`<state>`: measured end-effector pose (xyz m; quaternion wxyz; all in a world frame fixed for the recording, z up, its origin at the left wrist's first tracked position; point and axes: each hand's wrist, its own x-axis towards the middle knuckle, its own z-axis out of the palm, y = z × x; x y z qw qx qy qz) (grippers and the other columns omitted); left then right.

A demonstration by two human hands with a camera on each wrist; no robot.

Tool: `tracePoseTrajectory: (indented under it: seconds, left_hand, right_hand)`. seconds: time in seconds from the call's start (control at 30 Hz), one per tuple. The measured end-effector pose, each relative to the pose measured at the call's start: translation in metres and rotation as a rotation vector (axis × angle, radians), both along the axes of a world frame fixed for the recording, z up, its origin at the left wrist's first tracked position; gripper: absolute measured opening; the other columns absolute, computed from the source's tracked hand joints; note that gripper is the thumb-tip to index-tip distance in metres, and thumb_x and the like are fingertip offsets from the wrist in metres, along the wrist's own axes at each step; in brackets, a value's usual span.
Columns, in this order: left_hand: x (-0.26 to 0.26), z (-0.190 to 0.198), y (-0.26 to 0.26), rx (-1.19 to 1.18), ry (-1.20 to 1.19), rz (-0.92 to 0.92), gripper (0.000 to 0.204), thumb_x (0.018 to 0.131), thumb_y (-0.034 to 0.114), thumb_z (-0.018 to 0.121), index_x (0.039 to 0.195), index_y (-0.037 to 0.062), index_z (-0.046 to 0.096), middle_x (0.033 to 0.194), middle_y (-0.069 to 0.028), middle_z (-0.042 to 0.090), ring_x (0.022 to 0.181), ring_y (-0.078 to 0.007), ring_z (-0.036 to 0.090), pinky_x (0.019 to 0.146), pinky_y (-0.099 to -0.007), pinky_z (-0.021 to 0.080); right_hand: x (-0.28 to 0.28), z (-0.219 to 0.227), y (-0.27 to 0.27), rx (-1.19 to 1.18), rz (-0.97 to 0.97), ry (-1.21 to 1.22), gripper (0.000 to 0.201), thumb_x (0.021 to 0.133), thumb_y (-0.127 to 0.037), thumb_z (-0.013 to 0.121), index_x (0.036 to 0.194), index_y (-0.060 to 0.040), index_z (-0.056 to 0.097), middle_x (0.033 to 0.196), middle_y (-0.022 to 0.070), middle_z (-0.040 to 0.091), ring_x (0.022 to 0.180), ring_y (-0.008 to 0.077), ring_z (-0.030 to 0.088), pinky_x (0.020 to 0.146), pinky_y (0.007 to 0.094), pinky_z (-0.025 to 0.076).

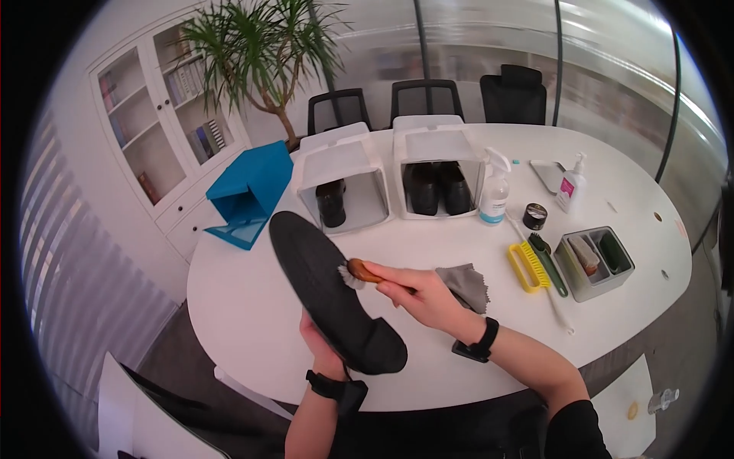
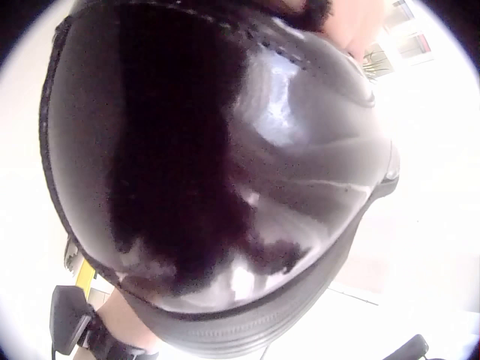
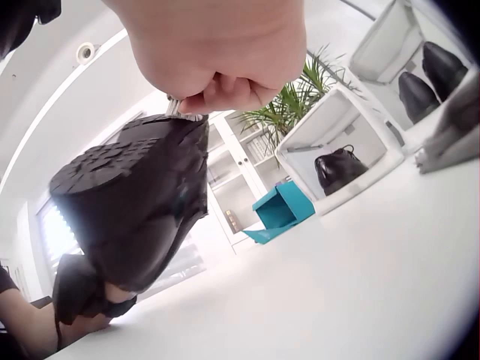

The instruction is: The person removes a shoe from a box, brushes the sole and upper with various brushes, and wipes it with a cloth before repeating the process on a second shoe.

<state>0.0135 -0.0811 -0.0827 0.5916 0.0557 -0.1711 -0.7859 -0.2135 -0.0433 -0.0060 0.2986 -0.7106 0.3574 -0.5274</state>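
A black leather shoe [image 1: 321, 283] is tilted up over the near side of the white table, its dark sole turned toward the head camera. My left hand [image 1: 321, 348] grips it from behind; part of that hand is hidden by the shoe. In the left wrist view, the glossy upper [image 2: 300, 150] fills most of the picture. My right hand [image 1: 428, 298] pinches a small brush with a rounded brown handle [image 1: 361, 270]. Its pale bristles [image 1: 349, 278] are right at the edge of the sole, near mid-length.
Two white shoe boxes [image 1: 382, 206] hold black shoes behind a teal box [image 1: 264, 180]. To the right are a grey cloth [image 1: 465, 287], spray bottle [image 1: 495, 191], round tin [image 1: 535, 216], yellow brush [image 1: 527, 268], green brush [image 1: 549, 264], divided container [image 1: 592, 283] and pump bottle [image 1: 569, 187].
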Motion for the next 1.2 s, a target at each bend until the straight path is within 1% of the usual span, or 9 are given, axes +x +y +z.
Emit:
tracePoseTrajectory:
  seconds: [0.07,0.23,0.3,0.43,0.53,0.63,0.9,1.03,1.2]
  left_hand:
    - [-0.007,0.021,0.001,0.051,0.009,0.051,0.048,0.109,0.039,0.047,0.135,0.0024,0.063,0.129,-0.0145,0.07,0.115,-0.0302,0.069,0.104,-0.044,0.055]
    - [-0.006,0.028,0.001,0.131,0.015,0.142,0.045,0.108,0.04,0.049,0.129,0.0029,0.065,0.127,-0.015,0.071,0.113,-0.0319,0.069,0.102,-0.0452,0.055]
    - [-0.01,0.026,0.002,0.166,-0.108,0.189,0.044,0.107,0.038,0.052,0.128,0.0026,0.066,0.125,-0.0143,0.072,0.113,-0.0321,0.069,0.102,-0.0457,0.055]
    - [-0.023,0.038,0.008,0.234,-0.132,0.27,0.041,0.105,0.036,0.056,0.127,0.0028,0.066,0.126,-0.014,0.071,0.117,-0.0316,0.067,0.105,-0.0457,0.053]
    - [-0.02,0.035,0.008,0.217,-0.082,0.173,0.04,0.104,0.035,0.058,0.128,0.003,0.065,0.128,-0.0136,0.07,0.119,-0.0309,0.067,0.106,-0.0448,0.052]
    - [-0.021,0.034,0.007,0.221,-0.089,0.145,0.041,0.104,0.035,0.058,0.129,0.0026,0.064,0.129,-0.0134,0.07,0.12,-0.0304,0.066,0.107,-0.0447,0.051]
    - [-0.027,0.057,0.025,0.12,-0.209,0.18,0.047,0.108,0.035,0.053,0.139,0.0011,0.059,0.138,-0.014,0.066,0.128,-0.0302,0.063,0.112,-0.0443,0.048]
    - [-0.027,0.054,0.029,0.016,-0.159,0.029,0.052,0.11,0.037,0.048,0.148,0.0009,0.051,0.146,-0.0153,0.06,0.133,-0.0307,0.06,0.115,-0.0461,0.046]
    - [-0.028,0.054,0.032,-0.054,-0.147,-0.02,0.055,0.111,0.039,0.045,0.151,0.0009,0.048,0.147,-0.0158,0.059,0.134,-0.0309,0.059,0.116,-0.0466,0.045]
  right_hand:
    - [-0.002,-0.01,0.011,-0.018,-0.001,0.082,0.044,0.104,-0.011,0.065,0.147,-0.0167,0.062,0.103,0.0083,0.077,0.069,0.0123,0.06,0.07,0.0264,0.054]
    - [-0.024,0.007,0.038,0.105,0.032,0.333,0.043,0.102,-0.01,0.065,0.145,-0.0148,0.063,0.104,0.0149,0.077,0.068,0.02,0.061,0.072,0.0284,0.054]
    - [-0.037,0.017,0.037,0.152,0.034,0.497,0.043,0.1,-0.017,0.068,0.143,-0.018,0.064,0.104,0.0174,0.075,0.069,0.0332,0.067,0.067,0.0351,0.055]
    - [-0.038,0.01,0.048,-0.037,0.033,0.44,0.043,0.096,-0.014,0.072,0.139,-0.0212,0.069,0.09,0.0097,0.074,0.061,0.0273,0.065,0.058,0.0339,0.052]
    - [-0.023,0.005,0.057,-0.517,-0.122,0.731,0.043,0.086,-0.013,0.078,0.127,-0.0277,0.076,0.066,-0.0018,0.053,0.053,0.016,0.057,0.046,0.0325,0.045]
    - [-0.021,0.002,0.042,-0.577,-0.255,0.782,0.043,0.087,-0.014,0.078,0.128,-0.027,0.076,0.067,-0.0013,0.054,0.053,0.0167,0.057,0.047,0.0322,0.046]
    - [-0.021,0.051,-0.004,-0.475,-0.396,0.573,0.039,0.094,-0.015,0.074,0.133,-0.0228,0.073,0.071,0.004,0.061,0.056,0.0226,0.059,0.052,0.0338,0.049]
    - [-0.016,0.072,-0.031,-0.446,-0.382,0.378,0.038,0.096,-0.014,0.072,0.134,-0.0192,0.072,0.071,0.0095,0.059,0.058,0.0255,0.056,0.056,0.0358,0.046]
    - [-0.012,0.085,-0.04,-0.422,-0.396,0.393,0.038,0.099,-0.013,0.069,0.136,-0.0178,0.07,0.071,0.0113,0.057,0.059,0.0262,0.054,0.058,0.0365,0.046]
